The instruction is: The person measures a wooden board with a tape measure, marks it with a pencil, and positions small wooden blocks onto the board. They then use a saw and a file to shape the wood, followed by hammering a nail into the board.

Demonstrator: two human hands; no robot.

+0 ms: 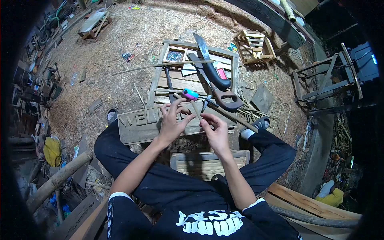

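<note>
My right hand (216, 132) pinches a thin strip of wood (196, 109) between thumb and fingertips, its far end pointing away from me. My left hand (172, 125) hovers just left of the strip, fingers apart and curved, holding nothing I can see. Beneath both hands lies a grey wooden board (138, 137) with raised letters; "WEL" shows, and the rest is covered by my left hand. Just beyond the fingertips is a small pink, purple and blue object (190, 94) whose kind I cannot make out.
Beyond the board, a slatted wooden frame (153, 90) carries a handsaw (228, 100), a large black-handled knife (218, 80) and a hammer-like tool (168, 78). A slatted crate (256, 46) stands at far right. Another slatted wooden piece (208, 155) lies between my legs. Shavings cover the ground.
</note>
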